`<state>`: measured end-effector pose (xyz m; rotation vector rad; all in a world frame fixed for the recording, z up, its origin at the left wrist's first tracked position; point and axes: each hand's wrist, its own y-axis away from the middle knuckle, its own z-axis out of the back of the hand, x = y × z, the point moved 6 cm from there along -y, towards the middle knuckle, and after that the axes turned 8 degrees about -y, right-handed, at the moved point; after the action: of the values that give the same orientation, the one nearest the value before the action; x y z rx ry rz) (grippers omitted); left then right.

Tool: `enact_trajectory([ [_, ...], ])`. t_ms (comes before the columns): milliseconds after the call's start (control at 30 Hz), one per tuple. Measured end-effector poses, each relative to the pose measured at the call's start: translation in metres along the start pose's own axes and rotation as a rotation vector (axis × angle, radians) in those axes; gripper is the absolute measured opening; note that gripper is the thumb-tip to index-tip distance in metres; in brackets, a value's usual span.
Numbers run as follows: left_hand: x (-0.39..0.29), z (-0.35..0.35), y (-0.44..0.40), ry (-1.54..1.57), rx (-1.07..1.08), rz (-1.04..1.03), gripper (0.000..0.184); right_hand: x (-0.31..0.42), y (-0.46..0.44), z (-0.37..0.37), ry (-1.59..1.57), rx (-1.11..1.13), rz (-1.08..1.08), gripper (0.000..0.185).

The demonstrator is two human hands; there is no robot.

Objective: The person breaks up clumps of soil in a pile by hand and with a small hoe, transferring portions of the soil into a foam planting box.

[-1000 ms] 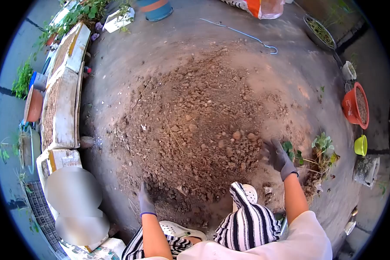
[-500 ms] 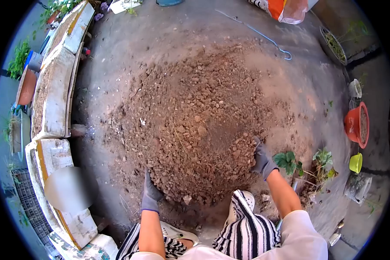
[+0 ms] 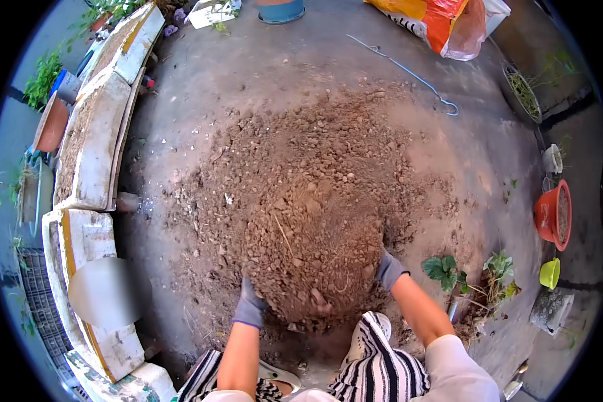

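Observation:
A broad heap of loose brown soil (image 3: 315, 214) with small clods covers the ground before my feet. My left hand (image 3: 250, 305), in a grey glove, presses against the near left side of the heap, its fingertips hidden by soil. On the near right side my right hand (image 3: 388, 269), gloved the same way, is partly sunk in the soil, and its fingers are hidden too. A mound of soil bulges between the two hands. A dry straw (image 3: 283, 233) lies on top of it.
White foam planters (image 3: 97, 154) line the left side. A blue hanger (image 3: 409, 72) and an orange-and-white bag (image 3: 449, 23) lie beyond the heap. At the right are an uprooted leafy plant (image 3: 496, 285), a red pot (image 3: 553, 214) and a yellow-green pot (image 3: 549, 273).
Both hands have come closer together around the near part of the heap, my right hand moving left and down. The soil between them has bunched up into a mound.

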<state>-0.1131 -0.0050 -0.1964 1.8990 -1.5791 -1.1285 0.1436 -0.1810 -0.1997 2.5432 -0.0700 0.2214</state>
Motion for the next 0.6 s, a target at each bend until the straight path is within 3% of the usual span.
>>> enact_trajectory([
  [100, -0.005, -0.026, -0.008, -0.036, 0.01, 0.025, 0.063, 0.006, -0.027, -0.027, 0.007, 0.013, -0.026, 0.05],
  [133, -0.012, -0.058, 0.001, 0.24, 0.495, 0.105, 0.056, 0.008, -0.029, -0.033, 0.009, 0.026, -0.03, 0.05],
  [167, -0.014, -0.064, 0.0, 0.236, 0.505, 0.089, 0.056, 0.01, -0.03, -0.037, 0.006, 0.035, -0.03, 0.05],
  [233, -0.023, -0.063, 0.004, -0.089, -0.02, -0.112, 0.054, 0.014, -0.028, -0.041, 0.002, 0.044, -0.027, 0.049],
  [267, -0.017, -0.064, -0.004, 0.255, 0.557, -0.001, 0.054, 0.014, -0.03, -0.042, 0.007, 0.047, -0.025, 0.049],
  [433, -0.038, -0.107, -0.012, 0.183, 0.481, 0.053, 0.055, 0.023, -0.042, -0.067, 0.032, 0.07, -0.002, 0.047],
  [500, -0.052, -0.128, -0.015, -0.055, 0.269, -0.048, 0.056, 0.035, -0.042, -0.078, 0.04, 0.076, 0.028, 0.046],
  [533, -0.064, -0.138, -0.02, 0.013, 0.397, -0.126, 0.057, 0.041, -0.04, -0.083, 0.046, 0.079, 0.047, 0.046],
  [600, -0.071, -0.163, -0.027, -0.066, 0.369, -0.048, 0.057, 0.054, -0.034, -0.093, 0.059, 0.084, 0.083, 0.046],
])
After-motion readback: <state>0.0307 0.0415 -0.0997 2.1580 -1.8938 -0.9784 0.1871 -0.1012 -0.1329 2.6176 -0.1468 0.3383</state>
